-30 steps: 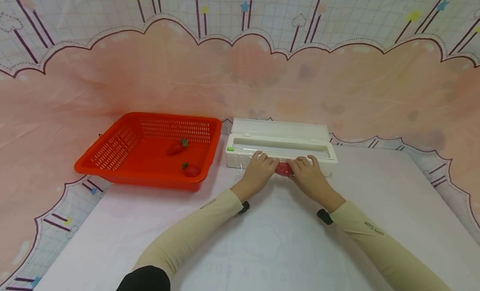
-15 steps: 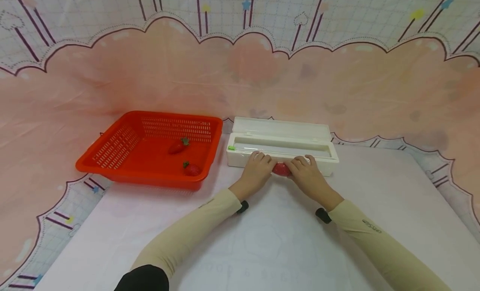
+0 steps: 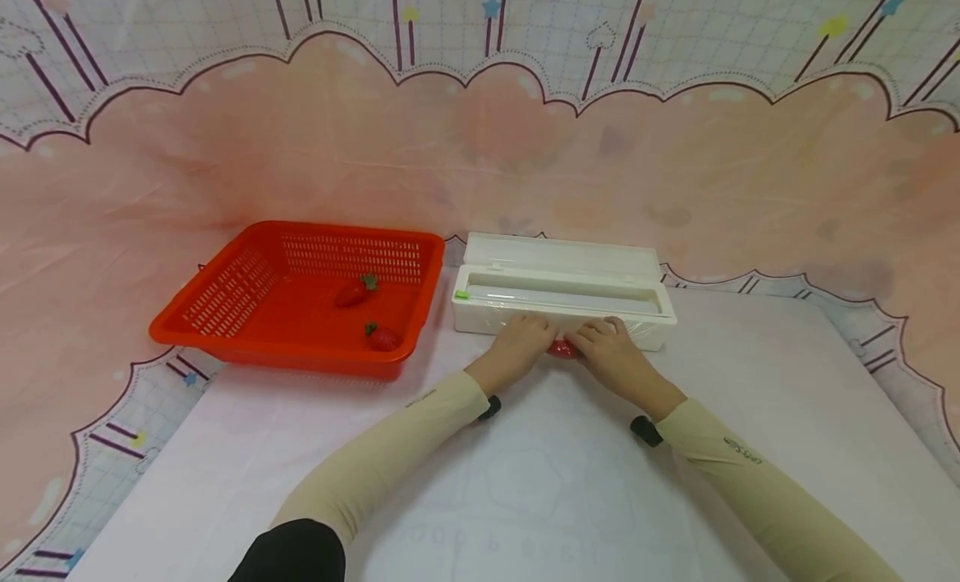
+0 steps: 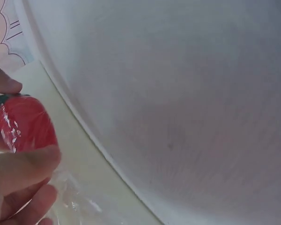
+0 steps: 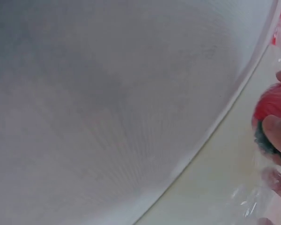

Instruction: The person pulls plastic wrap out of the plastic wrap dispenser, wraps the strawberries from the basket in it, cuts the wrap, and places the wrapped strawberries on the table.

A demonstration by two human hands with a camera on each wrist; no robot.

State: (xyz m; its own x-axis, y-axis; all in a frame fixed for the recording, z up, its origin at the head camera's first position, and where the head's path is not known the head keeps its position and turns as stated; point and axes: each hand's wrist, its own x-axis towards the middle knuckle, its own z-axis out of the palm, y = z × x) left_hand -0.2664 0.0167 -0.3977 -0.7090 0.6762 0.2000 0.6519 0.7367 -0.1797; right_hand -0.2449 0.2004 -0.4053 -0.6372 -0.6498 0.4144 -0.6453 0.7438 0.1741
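Observation:
A red strawberry (image 3: 562,349) with a green leafy top sits between my two hands, just before the front wall of the white cling film dispenser (image 3: 480,318). Shiny clear cling film (image 4: 75,201) covers it and stretches toward the dispenser. My left hand (image 3: 519,346) pinches the tip end; its thumb (image 4: 35,164) lies on the fruit in the left wrist view. At the leafy end my right hand (image 3: 617,357) grips, with its thumb (image 5: 278,131) against the leaves in the right wrist view. In the head view, fingers cover most of the strawberry.
A red plastic basket (image 3: 247,336) stands left of the dispenser, holding two strawberries, one farther back (image 3: 351,294) and one nearer (image 3: 384,339). The dispenser's lid (image 3: 558,257) is raised at the back, and a film roll (image 3: 562,298) lies inside. A white tabletop (image 3: 540,482) spreads in front.
Both hands have lowered slightly toward the table, their fingers curling down over the dispenser's front. The strawberry has shifted a little left and down with them. Basket and dispenser have stayed put.

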